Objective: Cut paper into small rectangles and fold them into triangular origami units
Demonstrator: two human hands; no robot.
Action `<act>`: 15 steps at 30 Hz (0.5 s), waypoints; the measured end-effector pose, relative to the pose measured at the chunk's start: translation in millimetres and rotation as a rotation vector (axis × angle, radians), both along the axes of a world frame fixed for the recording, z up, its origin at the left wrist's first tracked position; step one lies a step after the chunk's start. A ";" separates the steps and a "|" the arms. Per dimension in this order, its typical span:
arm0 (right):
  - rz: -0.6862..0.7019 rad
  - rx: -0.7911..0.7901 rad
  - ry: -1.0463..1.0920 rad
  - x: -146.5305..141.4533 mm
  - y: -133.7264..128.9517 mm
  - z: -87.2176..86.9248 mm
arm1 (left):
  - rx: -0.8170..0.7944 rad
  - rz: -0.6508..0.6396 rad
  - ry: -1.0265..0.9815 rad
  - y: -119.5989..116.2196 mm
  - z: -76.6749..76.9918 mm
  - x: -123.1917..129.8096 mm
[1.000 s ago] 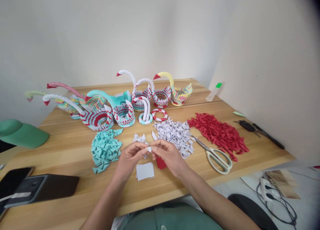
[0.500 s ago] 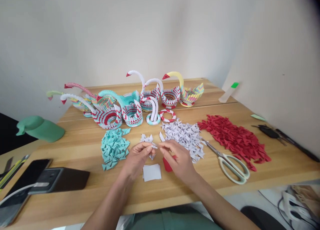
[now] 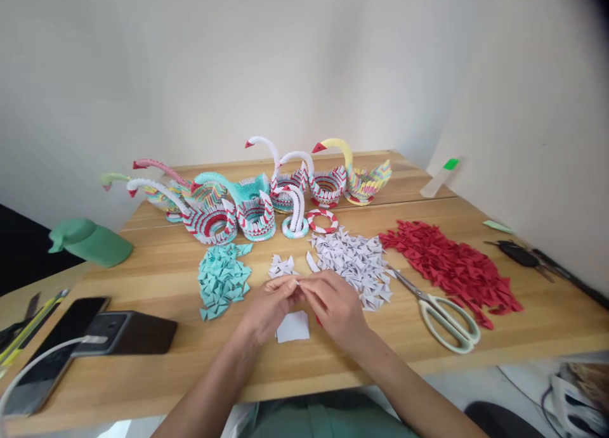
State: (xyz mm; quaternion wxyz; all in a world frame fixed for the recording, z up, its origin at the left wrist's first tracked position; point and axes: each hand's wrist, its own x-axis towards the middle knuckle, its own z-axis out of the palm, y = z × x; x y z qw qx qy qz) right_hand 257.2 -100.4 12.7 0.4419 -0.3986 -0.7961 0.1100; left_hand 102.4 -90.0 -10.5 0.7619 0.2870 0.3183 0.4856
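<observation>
My left hand (image 3: 273, 303) and my right hand (image 3: 335, 306) meet fingertip to fingertip above the table. Both are closed in a pinch on a small white folded paper piece (image 3: 298, 282), mostly covered by the fingers. Just beyond them lie a few white paper pieces (image 3: 281, 265). Below the hands rests a stack of white paper slips (image 3: 292, 328). A bit of red paper (image 3: 318, 321) peeks out from under my right hand. The pile of white folded triangles (image 3: 352, 260) is right behind my right hand, and the teal triangles (image 3: 223, 279) lie left of my left hand.
Red triangles (image 3: 451, 267) and scissors (image 3: 447, 321) lie to the right. Several paper swans (image 3: 209, 222) stand at the back, with a red-and-white ring (image 3: 322, 221) before them. A black box (image 3: 137, 333), a phone (image 3: 61, 349) and a green bottle (image 3: 92, 241) are at left.
My fingertips have come together, and the white piece that stuck out of my left hand is now mostly covered. The whole view has shifted slightly.
</observation>
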 end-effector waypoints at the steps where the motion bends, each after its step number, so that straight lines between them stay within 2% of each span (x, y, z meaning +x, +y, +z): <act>1: 0.000 -0.012 -0.015 2.3 -2.0 1.3 | -0.009 -0.005 -0.006 -0.2 0.9 0.2; 4: -0.024 -0.007 -0.044 26.3 -12.5 0.5 | -0.030 -0.016 -0.025 0.4 5.3 -1.6; 5: -0.067 0.043 -0.053 41.2 -17.1 -1.7 | -0.038 -0.013 -0.027 0.9 6.7 -2.8; 11: -0.475 0.026 -0.251 162.6 -49.9 -25.5 | -0.084 0.069 -0.056 4.2 5.2 -9.3; 13: -0.564 -0.033 -0.323 189.5 -60.1 -35.4 | -0.080 0.070 -0.045 5.2 2.3 -9.8; 15: -0.586 -0.095 -0.380 202.4 -66.9 -45.8 | -0.064 0.065 -0.023 6.1 0.2 -10.0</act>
